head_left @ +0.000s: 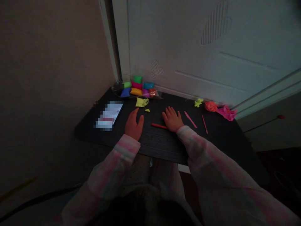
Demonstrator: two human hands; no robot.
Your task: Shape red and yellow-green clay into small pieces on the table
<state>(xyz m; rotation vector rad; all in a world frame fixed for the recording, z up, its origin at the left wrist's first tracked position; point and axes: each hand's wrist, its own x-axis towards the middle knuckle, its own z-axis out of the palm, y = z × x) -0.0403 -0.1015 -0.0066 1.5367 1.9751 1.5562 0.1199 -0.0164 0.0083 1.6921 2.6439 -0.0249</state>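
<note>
My left hand [134, 125] rests over the dark table, thumb and fingers apart, with nothing in it. Just beyond its fingertips lie an opened yellow clay packet [141, 102] and a small yellow lump of clay [147, 110]. My right hand [172, 120] lies flat, palm down, fingers spread. A red stick [158, 126] reaches to the edge of this palm; whether its end runs underneath is hidden. To the right of that hand are a pink clay knife [190, 119] and a thin pink modelling tool [204, 124].
A clear bag of several coloured clay packets [136, 91] lies at the back left. A phone [109, 115] with a blurred screen is at the left. Yellow-green clay [198, 102], a coral clump [211, 106] and a pink crumpled piece [227, 113] sit back right, against the white door [183, 47].
</note>
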